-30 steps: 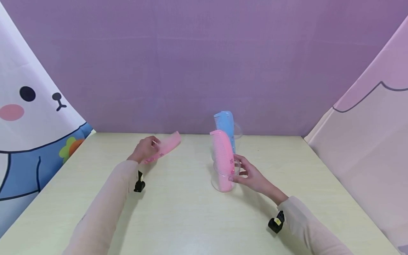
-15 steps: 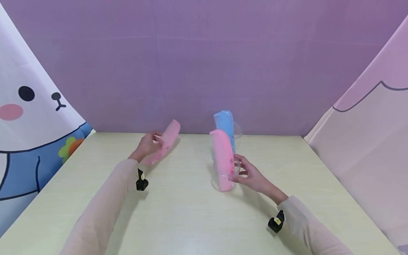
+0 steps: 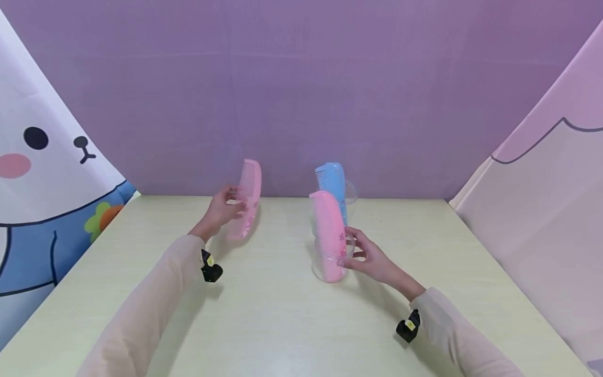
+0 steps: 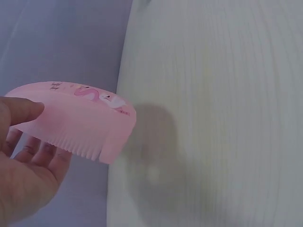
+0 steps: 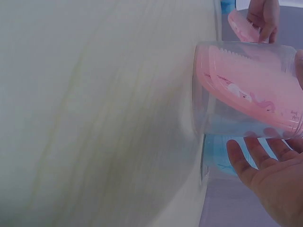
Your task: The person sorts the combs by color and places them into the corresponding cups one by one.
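My left hand [image 3: 219, 212] pinches a pink comb [image 3: 252, 183] between thumb and fingers, raised above the left part of the table and nearly upright. Flamingo pictures show along its spine in the left wrist view. My right hand [image 3: 372, 259] holds a clear plastic cup [image 5: 218, 120] by its right side, thumb in front and fingers behind. In that cup a pink comb [image 3: 330, 225] stands upright, teeth to the left, sticking out above the rim. Directly behind it, a blue comb [image 3: 333, 180] stands, its lower part covered by the pink one.
The rim of a second clear cup [image 3: 351, 192] shows around the blue comb. All stand on a pale wood-grain table [image 3: 278, 324]. A purple cloth backdrop [image 3: 292, 94] rises at the table's back edge, with printed cloths [image 3: 33, 209] at the sides.
My left hand has lifted the pink comb and turned it from lying aslant low over the table to nearly upright. The right hand and its cup have stayed put.
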A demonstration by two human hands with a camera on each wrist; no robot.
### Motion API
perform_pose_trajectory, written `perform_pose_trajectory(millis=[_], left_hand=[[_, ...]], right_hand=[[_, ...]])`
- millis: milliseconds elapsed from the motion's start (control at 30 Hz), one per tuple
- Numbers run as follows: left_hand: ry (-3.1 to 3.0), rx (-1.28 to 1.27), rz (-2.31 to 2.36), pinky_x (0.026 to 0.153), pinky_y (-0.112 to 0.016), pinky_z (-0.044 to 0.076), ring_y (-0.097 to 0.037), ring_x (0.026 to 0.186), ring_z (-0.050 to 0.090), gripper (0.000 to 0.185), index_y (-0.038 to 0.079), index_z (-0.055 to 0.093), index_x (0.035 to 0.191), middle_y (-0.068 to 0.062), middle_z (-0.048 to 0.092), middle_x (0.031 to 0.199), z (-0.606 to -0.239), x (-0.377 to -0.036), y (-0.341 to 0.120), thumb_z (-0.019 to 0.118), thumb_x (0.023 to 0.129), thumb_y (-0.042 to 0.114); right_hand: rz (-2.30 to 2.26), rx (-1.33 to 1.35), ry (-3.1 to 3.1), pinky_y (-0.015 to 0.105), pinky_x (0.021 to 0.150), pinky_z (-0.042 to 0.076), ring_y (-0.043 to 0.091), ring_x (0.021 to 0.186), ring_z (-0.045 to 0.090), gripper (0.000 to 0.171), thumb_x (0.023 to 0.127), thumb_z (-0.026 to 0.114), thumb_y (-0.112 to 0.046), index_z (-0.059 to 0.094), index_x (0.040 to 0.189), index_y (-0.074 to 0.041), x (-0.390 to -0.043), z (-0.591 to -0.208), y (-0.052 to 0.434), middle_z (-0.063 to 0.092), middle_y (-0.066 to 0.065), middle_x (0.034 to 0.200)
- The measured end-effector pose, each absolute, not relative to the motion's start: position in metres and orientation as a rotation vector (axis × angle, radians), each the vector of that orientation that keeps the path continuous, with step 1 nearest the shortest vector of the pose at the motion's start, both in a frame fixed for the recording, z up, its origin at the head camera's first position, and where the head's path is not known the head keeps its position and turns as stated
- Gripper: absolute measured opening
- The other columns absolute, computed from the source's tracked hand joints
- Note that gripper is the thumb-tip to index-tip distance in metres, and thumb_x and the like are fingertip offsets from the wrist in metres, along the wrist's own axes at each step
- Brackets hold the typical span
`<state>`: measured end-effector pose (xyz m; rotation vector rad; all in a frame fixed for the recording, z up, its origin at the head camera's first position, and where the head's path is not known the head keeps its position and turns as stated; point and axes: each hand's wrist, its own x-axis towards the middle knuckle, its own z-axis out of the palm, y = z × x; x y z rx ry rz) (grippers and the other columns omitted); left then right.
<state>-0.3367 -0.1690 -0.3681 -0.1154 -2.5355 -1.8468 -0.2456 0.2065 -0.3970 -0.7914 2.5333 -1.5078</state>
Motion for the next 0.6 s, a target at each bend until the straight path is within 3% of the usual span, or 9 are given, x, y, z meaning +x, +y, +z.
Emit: perform_pose_trajectory(millis=[100, 333, 600], left_hand=[[-2.485, -0.114, -1.896, 0.075, -0.033, 0.056, -0.02, 0.088, 0.061, 0.053, -0.001, 0.031, 0.133, -0.024, 0.044, 0.128, -0.366, -0.337, -0.166, 0.055, 0.086, -0.002], [-2.376, -0.147, -1.972, 0.083, -0.035, 0.053, -0.038, 0.112, 0.052, 0.057, -0.002, 0.029, 0.133, -0.024, 0.043, 0.132, -0.36, -0.333, -0.156, 0.057, 0.083, -0.005], [-2.271, -0.22, -1.988, 0.085, -0.035, 0.052, -0.039, 0.113, 0.052, 0.052, -0.003, 0.03, 0.127, -0.022, 0.043, 0.133, -0.347, -0.324, -0.137, 0.056, 0.082, -0.008]], right_hand=[[-1.508, -0.792, 2.535, 0.045, 0.089, 0.046, 0.037, 0.121, 0.045, 0.073, 0.079, 0.071, -0.016, 0.03, 0.139, -0.009, -0.246, -0.398, 0.207, 0.042, 0.016, 0.137], [-1.52, -0.837, 2.537, 0.046, 0.088, 0.048, 0.04, 0.119, 0.046, 0.071, 0.08, 0.069, -0.013, 0.03, 0.138, -0.005, -0.246, -0.399, 0.206, 0.041, 0.02, 0.136], [-1.501, -0.834, 2.567, 0.044, 0.086, 0.049, 0.038, 0.119, 0.047, 0.073, 0.079, 0.07, -0.019, 0.03, 0.139, -0.006, -0.246, -0.399, 0.206, 0.042, 0.018, 0.136]])
